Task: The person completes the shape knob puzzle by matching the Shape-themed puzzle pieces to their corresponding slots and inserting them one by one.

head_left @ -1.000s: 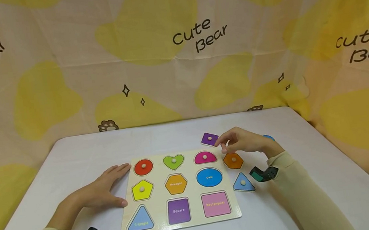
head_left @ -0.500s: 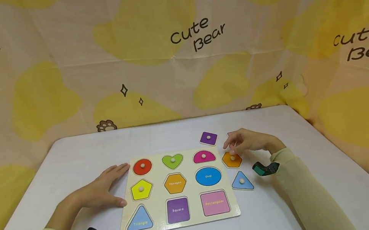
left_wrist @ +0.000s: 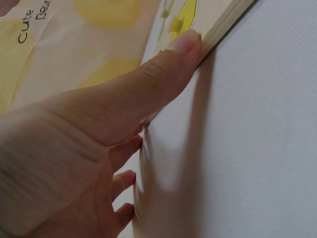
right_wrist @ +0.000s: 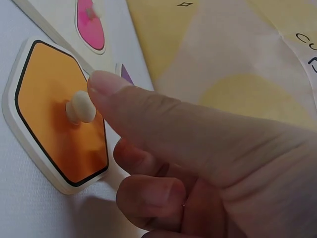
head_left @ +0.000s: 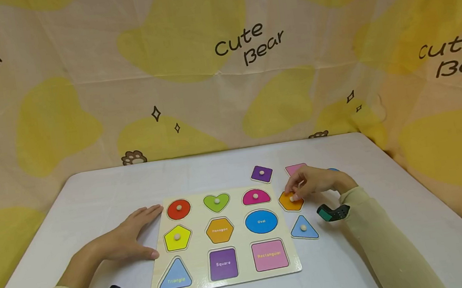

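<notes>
A wooden shape board (head_left: 247, 279) lies on the white table. My left hand (head_left: 126, 238) rests at its left edge, fingers spread; the thumb (left_wrist: 184, 42) touches the edge near the yellow pentagon (head_left: 184, 242). To the right of the board lies an orange hexagon piece (head_left: 288, 205) with a pale knob (right_wrist: 81, 106). My right hand (head_left: 313, 179) is over it, loosely bent, with the thumb (right_wrist: 106, 84) right against or just beside the knob. Other bent fingers (right_wrist: 151, 193) appear off the piece's edge; I see no finger round the knob's far side.
A blue triangle piece (head_left: 304, 233) lies in front of the hexagon. Behind are a purple square piece (head_left: 259, 178), a pink piece (head_left: 293, 168) and a blue piece (head_left: 333, 169), the latter two partly hidden by the right hand. A patterned cloth (head_left: 190, 91) hangs behind the table.
My right hand has moved from beside the purple square rightwards, then down to the orange hexagon's knob. The pink piece has come into view behind it. The left hand stays put.
</notes>
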`<state>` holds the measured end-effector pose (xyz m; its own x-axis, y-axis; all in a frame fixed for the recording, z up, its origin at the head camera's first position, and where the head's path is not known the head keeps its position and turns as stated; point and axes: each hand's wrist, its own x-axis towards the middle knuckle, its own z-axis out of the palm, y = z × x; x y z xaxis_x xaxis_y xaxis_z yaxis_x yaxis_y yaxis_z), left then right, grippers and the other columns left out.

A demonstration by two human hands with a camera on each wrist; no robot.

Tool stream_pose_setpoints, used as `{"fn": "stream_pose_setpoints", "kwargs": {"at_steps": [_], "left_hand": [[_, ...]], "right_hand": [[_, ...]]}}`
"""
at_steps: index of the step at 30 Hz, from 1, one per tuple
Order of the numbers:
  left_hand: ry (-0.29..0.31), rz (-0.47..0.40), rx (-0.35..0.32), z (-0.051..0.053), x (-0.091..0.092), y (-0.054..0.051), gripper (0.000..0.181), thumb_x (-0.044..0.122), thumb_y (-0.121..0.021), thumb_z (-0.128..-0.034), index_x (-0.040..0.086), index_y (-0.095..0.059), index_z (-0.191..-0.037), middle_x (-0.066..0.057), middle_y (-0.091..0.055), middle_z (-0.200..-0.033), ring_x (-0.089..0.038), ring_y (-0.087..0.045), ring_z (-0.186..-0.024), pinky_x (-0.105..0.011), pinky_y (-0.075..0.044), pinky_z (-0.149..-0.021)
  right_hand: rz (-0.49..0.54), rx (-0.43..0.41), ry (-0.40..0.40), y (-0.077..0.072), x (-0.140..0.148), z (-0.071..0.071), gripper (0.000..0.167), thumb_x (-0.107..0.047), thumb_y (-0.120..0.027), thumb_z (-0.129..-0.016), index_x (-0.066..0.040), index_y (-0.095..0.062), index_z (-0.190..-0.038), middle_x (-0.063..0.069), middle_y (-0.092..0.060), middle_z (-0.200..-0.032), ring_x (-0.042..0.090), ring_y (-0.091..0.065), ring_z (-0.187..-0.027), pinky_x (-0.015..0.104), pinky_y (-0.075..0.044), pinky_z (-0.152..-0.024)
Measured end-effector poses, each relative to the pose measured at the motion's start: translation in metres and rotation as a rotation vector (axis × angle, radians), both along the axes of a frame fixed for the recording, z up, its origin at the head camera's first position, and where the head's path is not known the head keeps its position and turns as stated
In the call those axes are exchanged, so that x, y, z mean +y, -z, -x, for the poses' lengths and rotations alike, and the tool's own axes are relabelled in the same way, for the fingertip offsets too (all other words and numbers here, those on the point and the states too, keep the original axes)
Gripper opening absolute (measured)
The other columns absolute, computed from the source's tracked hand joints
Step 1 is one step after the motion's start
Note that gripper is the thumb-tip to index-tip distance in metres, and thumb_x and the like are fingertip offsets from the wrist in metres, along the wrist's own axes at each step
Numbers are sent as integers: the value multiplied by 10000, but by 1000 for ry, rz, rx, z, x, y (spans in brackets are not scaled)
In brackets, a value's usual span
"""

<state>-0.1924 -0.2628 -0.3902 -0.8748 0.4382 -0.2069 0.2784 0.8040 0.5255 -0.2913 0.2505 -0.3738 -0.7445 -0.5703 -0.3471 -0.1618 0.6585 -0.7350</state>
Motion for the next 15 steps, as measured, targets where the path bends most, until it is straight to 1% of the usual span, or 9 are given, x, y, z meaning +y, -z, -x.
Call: {"fn": "stream_pose_setpoints", "kwargs": {"at_steps": [3, 7, 11, 15], "left_hand": [[1, 0, 0, 0, 0, 0, 1119, 448, -872, -711, 129, -275, -1603, -217, -255, -1655, -540, -141, -1490, -797, -217, -1118], [4, 1, 1, 0, 1, 0, 1120, 452, -870, -712, 121, -277, -1602, -214, -256, -1655, -541, -144, -1490, -798, -217, -1117], [2, 0, 1, 0, 1, 0, 1121, 453, -870, -710, 119, -278, -1601, -217, -256, -1654, -539, -149, -1489, -797, -221, -1116], [3, -6, 2, -1, 1, 0, 1116, 449, -868, -713, 122, -278, -1602, -218, -254, -1655, -538, -146, -1491, -799, -215, -1116]], "right_hand": [[-19, -9, 16, 1, 0, 0, 211, -151, -774, -892, -76, -775, -1090, 5, -614, -862, 200, -533, -901, 209, -385, -624], [-27, -16, 19, 3, 1, 1, 209, -124, -768, -893, -61, -771, -1092, -6, -597, -849, 171, -526, -870, 184, -356, -589], [-21, -9, 6, 4, 1, 1, 210, -102, -764, -891, -37, -769, -1091, -4, -596, -830, 168, -531, -858, 176, -378, -605], [-18, -5, 0, 4, 1, -1, 197, -93, -757, -896, -29, -771, -1081, 5, -577, -802, 187, -522, -842, 186, -374, -609]]}}
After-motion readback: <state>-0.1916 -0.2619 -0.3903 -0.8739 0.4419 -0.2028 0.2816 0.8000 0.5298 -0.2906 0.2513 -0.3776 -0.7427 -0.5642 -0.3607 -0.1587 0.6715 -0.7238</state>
